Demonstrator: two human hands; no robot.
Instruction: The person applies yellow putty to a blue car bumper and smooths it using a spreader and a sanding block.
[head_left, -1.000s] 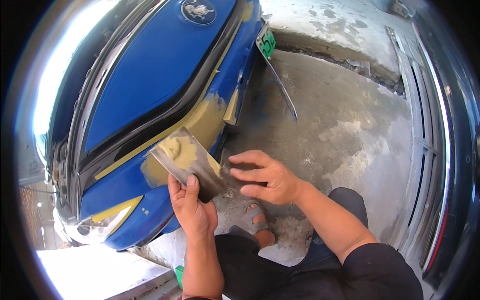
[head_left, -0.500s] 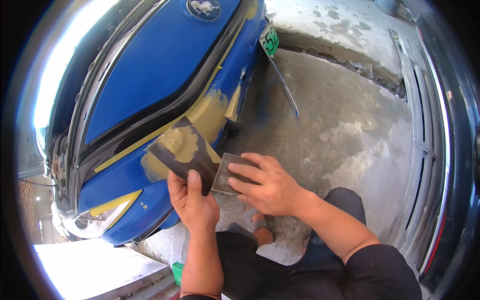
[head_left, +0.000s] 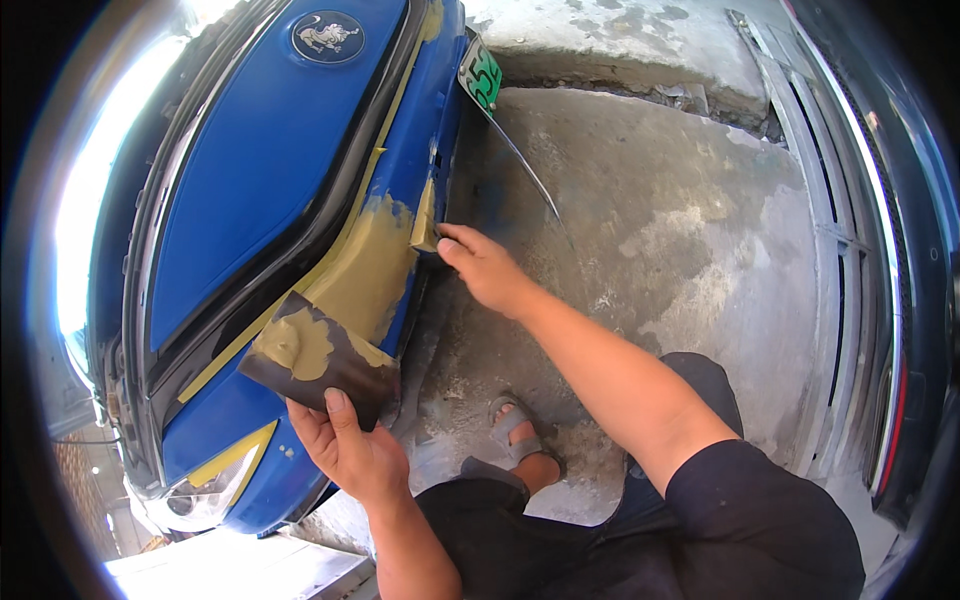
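My left hand [head_left: 355, 455] grips a dark flat putty board [head_left: 345, 365], thumb on top. A lump of tan putty [head_left: 297, 345] is smeared over the board's far left part. The board is held over the blue car bumper [head_left: 275, 440], beside its large patch of tan putty [head_left: 365, 275]. My right hand [head_left: 487, 270] is closed at the bumper's edge, beside a narrow strip of putty [head_left: 424, 222]. In its fingers is the dark putty spreader, now turned edge-on and mostly hidden by them.
Yellow masking tape [head_left: 232, 357] borders the black trim and the headlight [head_left: 205, 495]. A green and white number plate [head_left: 480, 75] juts from the bumper, with a thin strip hanging below. A metal grating [head_left: 835, 250] and a dark vehicle [head_left: 915, 220] stand at right.
My right hand has carried the spreader away from the putty board, up to the bumper's edge. My left hand and the board sit lower and further left in view, as the view has shifted.
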